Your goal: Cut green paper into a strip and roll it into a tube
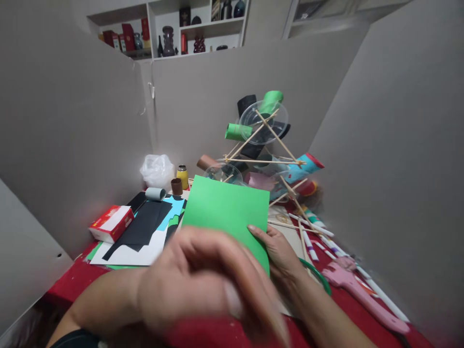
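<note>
A bright green sheet of paper [226, 203] stands tilted up in the middle of the head view. My right hand [279, 251] grips it at its right edge, with the thumb on the near face and the other fingers behind. Close to the camera, my left hand [203, 285] is raised in front of the sheet and hides its lower left part. Its fingers are loosely curved and the thumb lies apart from their tips. Motion blurs this hand, and nothing shows in it. Whether it touches the sheet I cannot tell.
Black paper pieces [145, 224] lie on white paper at left, beside a red tissue box [112, 223]. A stick frame [266, 159] carrying paper tubes rises behind the sheet. At right are a pink glue gun [366, 295], green tape roll [321, 275] and white tubes [384, 295].
</note>
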The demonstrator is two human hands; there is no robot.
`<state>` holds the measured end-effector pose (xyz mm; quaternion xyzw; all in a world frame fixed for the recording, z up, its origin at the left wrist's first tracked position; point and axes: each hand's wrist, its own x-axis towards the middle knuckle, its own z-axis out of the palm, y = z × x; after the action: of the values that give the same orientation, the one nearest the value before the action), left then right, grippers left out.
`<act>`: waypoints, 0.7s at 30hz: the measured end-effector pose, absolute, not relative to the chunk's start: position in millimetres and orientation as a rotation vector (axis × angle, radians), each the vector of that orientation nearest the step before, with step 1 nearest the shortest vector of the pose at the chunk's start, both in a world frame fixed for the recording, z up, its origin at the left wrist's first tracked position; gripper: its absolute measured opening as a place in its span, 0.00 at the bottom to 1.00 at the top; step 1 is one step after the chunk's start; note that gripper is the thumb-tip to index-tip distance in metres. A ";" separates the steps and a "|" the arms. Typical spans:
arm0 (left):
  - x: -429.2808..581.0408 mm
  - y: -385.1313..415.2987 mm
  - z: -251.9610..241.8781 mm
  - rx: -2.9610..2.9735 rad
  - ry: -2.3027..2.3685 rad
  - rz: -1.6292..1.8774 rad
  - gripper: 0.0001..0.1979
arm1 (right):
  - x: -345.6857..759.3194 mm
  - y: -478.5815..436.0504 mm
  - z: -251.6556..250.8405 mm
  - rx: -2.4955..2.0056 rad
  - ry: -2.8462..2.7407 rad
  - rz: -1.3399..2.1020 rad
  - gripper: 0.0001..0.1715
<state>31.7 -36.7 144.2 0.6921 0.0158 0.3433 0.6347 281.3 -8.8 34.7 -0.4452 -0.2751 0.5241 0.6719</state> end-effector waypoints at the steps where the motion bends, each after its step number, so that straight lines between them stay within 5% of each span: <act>1: 35.8 -15.0 151.6 1.549 0.043 0.871 0.05 | 283.0 -9.5 36.5 -0.995 -0.617 1.173 0.14; 5: 44.1 68.4 149.1 1.582 0.522 1.438 0.09 | 284.5 -12.6 42.4 -0.970 -0.621 1.165 0.14; 10: 36.7 107.7 98.0 1.492 0.746 0.898 0.25 | 278.2 -15.6 44.8 -0.961 -0.672 1.184 0.15; 21: 36.0 113.4 52.9 1.315 0.611 0.618 0.21 | 280.5 -15.9 45.0 -1.046 -0.811 1.108 0.19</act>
<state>36.0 113.4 52.9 0.5914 0.2750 0.2780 0.7052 280.5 -15.9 45.0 -0.4604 -0.3569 0.4879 0.6501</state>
